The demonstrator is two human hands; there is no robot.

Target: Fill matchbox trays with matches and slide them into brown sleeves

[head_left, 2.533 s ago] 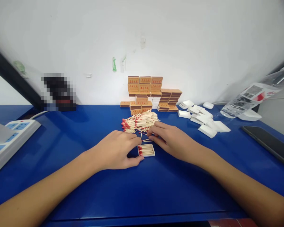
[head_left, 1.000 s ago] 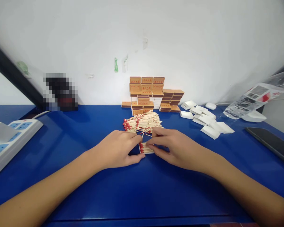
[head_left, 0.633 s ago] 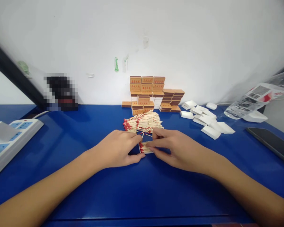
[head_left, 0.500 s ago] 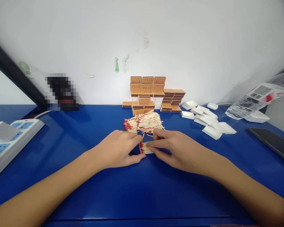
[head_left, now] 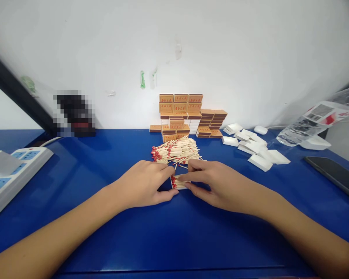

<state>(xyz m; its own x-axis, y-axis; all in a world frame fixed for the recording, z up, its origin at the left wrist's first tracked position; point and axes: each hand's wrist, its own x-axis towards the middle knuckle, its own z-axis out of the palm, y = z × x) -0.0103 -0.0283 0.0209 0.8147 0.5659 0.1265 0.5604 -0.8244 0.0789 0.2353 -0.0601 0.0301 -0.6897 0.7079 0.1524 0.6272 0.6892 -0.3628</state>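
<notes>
A small white matchbox tray [head_left: 182, 188] lies on the blue table, with red-headed matches [head_left: 178, 182] side by side in it, heads to the left. My left hand [head_left: 147, 182] grips the tray's left end, thumb at the near side and index finger at the far side. Over the right part of the tray, my right hand [head_left: 213, 182] has its thumb and fingertips pinched at the matches; the exact contact is partly hidden. Just beyond both hands is a loose heap of matches [head_left: 180, 151], some sticking out toward the tray.
Orange matchboxes [head_left: 180, 107] stand stacked against the wall. Several white trays [head_left: 254, 147] lie scattered at the right, near a tilted plastic bottle [head_left: 299, 124] and a black phone [head_left: 334, 176]. A power strip [head_left: 23, 170] sits at the left edge.
My right fingertips have shifted very slightly at the matches. My left hand stays on the tray, and the view has moved a touch.
</notes>
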